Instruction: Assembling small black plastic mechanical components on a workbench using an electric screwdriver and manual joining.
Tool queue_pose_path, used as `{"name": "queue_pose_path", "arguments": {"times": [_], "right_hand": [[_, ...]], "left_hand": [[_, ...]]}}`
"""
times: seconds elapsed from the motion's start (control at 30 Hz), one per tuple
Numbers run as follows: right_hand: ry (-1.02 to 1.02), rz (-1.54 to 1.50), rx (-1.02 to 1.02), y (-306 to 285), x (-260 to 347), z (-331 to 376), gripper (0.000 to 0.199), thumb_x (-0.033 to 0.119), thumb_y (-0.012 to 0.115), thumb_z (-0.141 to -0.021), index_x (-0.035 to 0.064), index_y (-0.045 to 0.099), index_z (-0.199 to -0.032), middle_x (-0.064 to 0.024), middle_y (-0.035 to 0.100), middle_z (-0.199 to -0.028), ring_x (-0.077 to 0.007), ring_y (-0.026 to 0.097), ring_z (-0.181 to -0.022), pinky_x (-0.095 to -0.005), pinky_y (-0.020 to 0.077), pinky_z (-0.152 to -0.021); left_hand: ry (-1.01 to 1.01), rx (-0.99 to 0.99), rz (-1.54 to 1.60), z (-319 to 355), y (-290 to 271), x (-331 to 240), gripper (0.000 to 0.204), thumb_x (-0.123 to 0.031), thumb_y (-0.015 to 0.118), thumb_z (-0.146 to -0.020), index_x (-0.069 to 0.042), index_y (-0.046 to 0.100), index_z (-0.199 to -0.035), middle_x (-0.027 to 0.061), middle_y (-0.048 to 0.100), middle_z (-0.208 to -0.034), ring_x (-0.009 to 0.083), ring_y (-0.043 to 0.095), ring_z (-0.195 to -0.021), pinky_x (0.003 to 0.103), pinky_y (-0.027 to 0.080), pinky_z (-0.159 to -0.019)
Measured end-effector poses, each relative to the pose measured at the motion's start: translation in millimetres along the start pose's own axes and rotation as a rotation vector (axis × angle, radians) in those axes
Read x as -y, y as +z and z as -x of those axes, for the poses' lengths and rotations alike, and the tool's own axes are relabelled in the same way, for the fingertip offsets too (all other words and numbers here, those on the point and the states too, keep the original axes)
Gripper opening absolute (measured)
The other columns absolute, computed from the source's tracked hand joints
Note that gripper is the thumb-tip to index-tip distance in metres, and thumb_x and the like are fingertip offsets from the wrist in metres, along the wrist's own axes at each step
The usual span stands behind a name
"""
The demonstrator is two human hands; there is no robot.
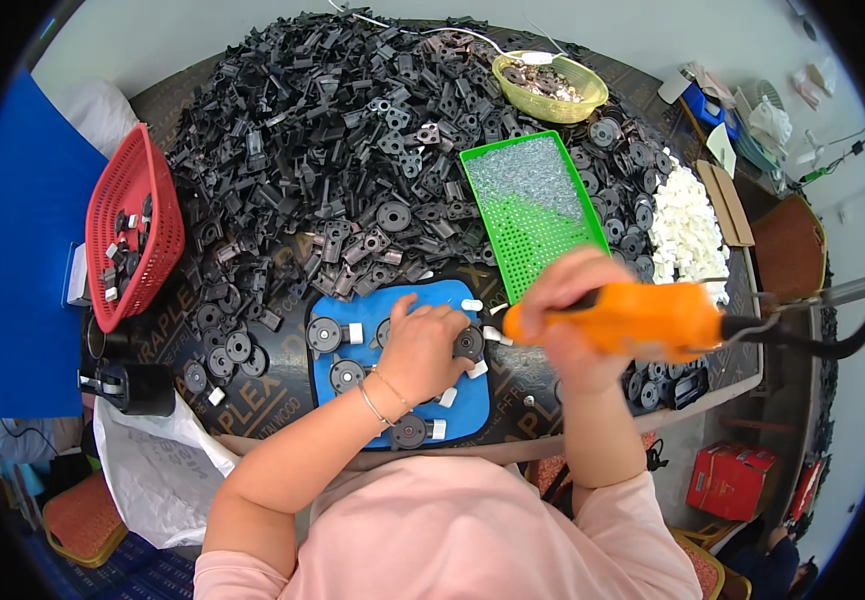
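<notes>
Pink sleeves (pixel 553 530) before heaped black parts (pixel 333 140)

Head-worn fisheye, steeply down, close.

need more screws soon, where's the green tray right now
In the head view the green tray lies on the table right of centre, just beyond the right hand holding the orange power screwdriver, with the yellow bowl farther back.
</notes>
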State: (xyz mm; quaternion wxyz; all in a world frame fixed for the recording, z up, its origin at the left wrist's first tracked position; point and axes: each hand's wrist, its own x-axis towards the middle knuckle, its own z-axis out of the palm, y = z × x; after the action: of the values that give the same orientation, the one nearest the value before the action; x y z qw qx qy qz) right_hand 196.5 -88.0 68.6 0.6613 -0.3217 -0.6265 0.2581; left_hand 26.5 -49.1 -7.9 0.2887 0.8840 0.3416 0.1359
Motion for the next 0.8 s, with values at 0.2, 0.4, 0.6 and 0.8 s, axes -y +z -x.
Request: {"name": "queue_pose_path", "arguments": {"times": [0.2,0.4,0.6,0.8], "right_hand": [[-0.002,0.287,-0.211,-59,-18,8,0.021,-0.003,0.062,-0.078,-0.0005,0.05,-0.095,-0.0116,0.048,-0.092,-0.0156,0.053,-0.065,-0.0267,0.0468,-0.064],[0.012,0.247,-0.283,-58,-23,11,0.021,-0.005,0.061,-0.078,-0.0005,0.05,-0.095,-0.0113,0.048,-0.092,-0.0151,0.053,-0.066,-0.0265,0.0467,-0.063],[0.0,0.286,-0.249,-62,-30,11,0.02,-0.005,0.059,-0.078,-0.0008,0.049,-0.095,-0.0111,0.048,-0.091,-0.0151,0.053,-0.066,-0.0269,0.0469,-0.062],[0.013,0.261,-0.265,-57,-30,11,0.02,-0.005,0.059,-0.078,-0.0006,0.049,-0.094,-0.011,0.048,-0.091,-0.0152,0.053,-0.066,-0.0272,0.0469,-0.062]], "left_hand": [[-0.029,-0.012,-0.067,-3,0,-3,0.043,-0.023,0.081,-0.061,-0.01,0.066,-0.099,0.0058,0.064,-0.09,0.0251,0.058,-0.097,0.049,0.026,-0.104],[-0.038,-0.063,-0.077,-7,1,-3,0.044,-0.025,0.081,-0.061,-0.01,0.066,-0.1,0.006,0.064,-0.091,0.025,0.057,-0.097,0.05,0.025,-0.104],[-0.025,-0.066,-0.083,-7,0,-3,0.042,-0.025,0.078,-0.064,-0.009,0.065,-0.102,0.0064,0.063,-0.092,0.0246,0.056,-0.097,0.053,0.024,-0.104],[-0.027,-0.061,-0.107,-8,-2,0,0.052,-0.029,0.08,-0.063,-0.01,0.063,-0.108,0.0056,0.063,-0.097,0.0234,0.054,-0.103,0.054,0.023,-0.104]]}}
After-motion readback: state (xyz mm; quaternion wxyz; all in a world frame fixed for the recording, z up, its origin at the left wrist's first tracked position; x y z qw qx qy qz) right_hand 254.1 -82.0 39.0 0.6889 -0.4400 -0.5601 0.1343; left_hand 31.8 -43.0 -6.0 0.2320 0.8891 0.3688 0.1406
